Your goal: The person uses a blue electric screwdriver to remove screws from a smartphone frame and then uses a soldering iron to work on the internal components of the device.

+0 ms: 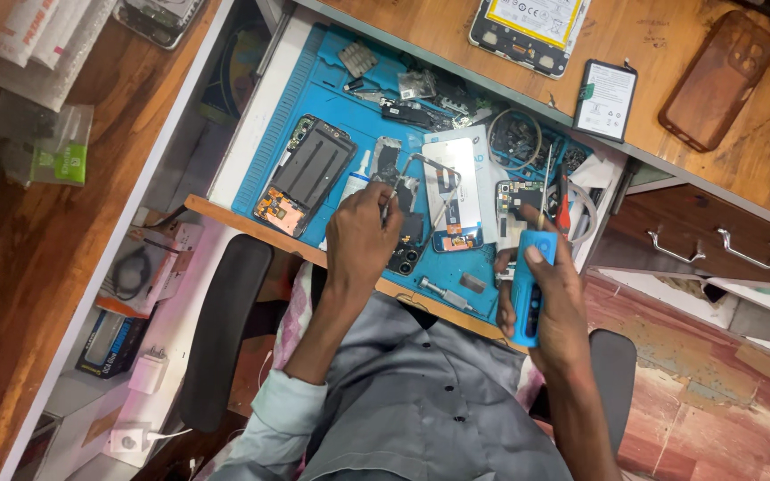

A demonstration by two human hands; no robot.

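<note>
While the left hand point(363, 230) pinches the opened phone point(400, 209), the right hand point(541, 285) grips a screwdriver point(532, 276); reassembly remains.

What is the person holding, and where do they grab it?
Right hand grips the blue electric screwdriver around its body. Left hand rests on phone parts; grip unclear.

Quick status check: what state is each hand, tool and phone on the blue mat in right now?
Left hand: pressing down on a stripped phone.
Right hand: closed around the blue electric screwdriver, bit raised.
Opened phone: back off, insides exposed.
White back cover: detached, lying flat.
Brown phone case: empty, on the desk.
</note>
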